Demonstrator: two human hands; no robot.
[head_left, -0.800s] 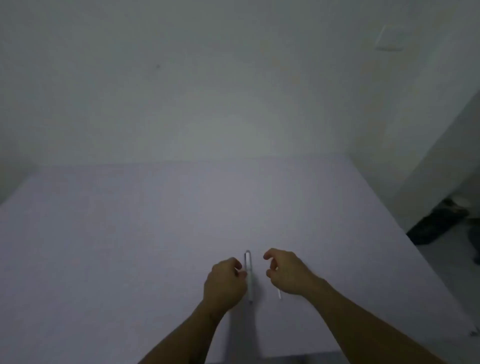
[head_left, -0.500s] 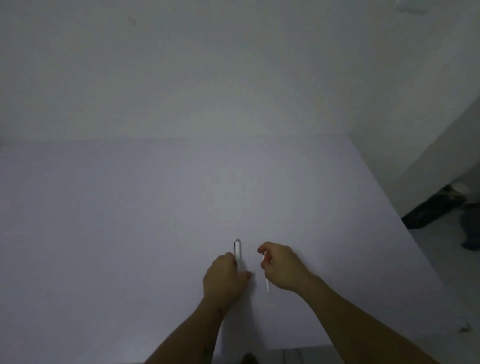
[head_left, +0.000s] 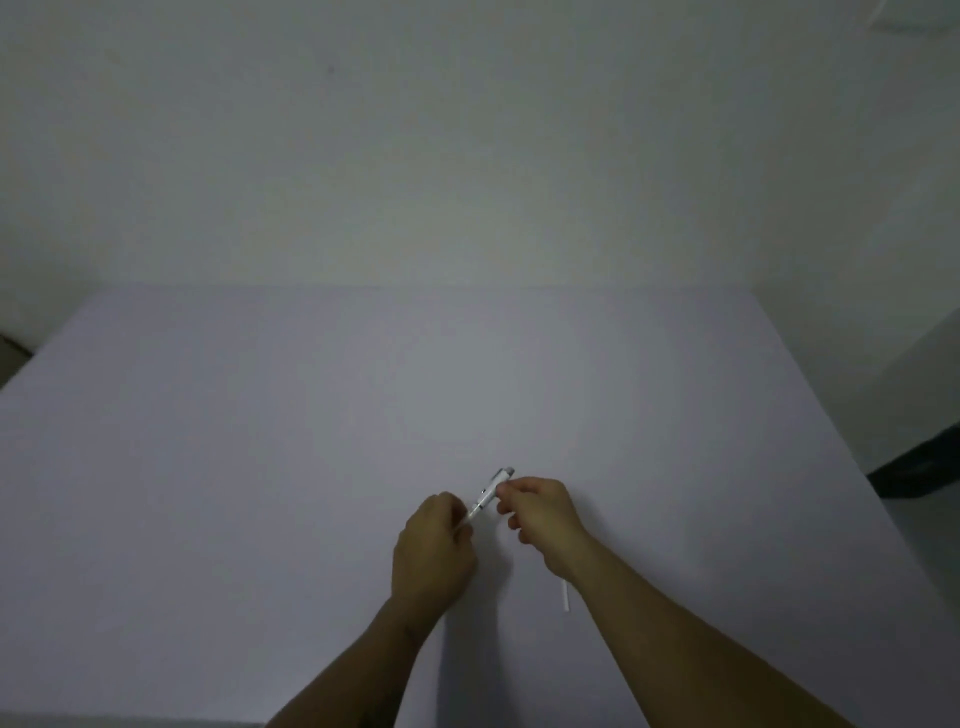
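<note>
two hands: left hand (head_left: 434, 553) pinches the lower end and right hand (head_left: 543, 512) the barrel of the slim white plastic pen (head_left: 491, 491), over the pale lilac table (head_left: 260, 467)
loose part: thin white plastic tube (head_left: 565, 597) lies beside the right forearm
step, likely: twisting the pen; turn gently, axis straight, pinches firm

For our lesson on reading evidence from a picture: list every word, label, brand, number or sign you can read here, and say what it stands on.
None can be read.
Pen, pinched between the left hand and the right hand: only small dark marks, too blurred to read.
Thin white stick, table and wall: no text shows.
</note>
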